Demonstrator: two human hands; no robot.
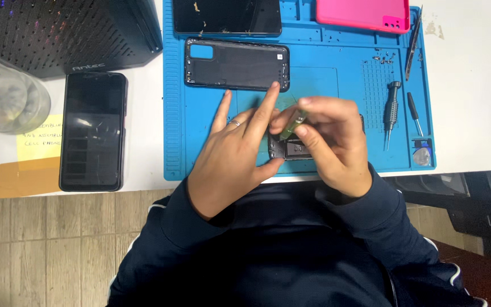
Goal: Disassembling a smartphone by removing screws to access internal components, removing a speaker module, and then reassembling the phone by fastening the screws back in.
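Both hands on an opened phone at the mat's front edge

Right hand (331, 139) fingertips pinch a small green part (292, 124) over the opened phone (291, 149); left hand (235, 153) has fingers spread, thumb against the phone's left end. It sits on the blue mat (325, 85), a black back cover (237, 64) just behind, screwdriver (391, 108) toward the right edge.
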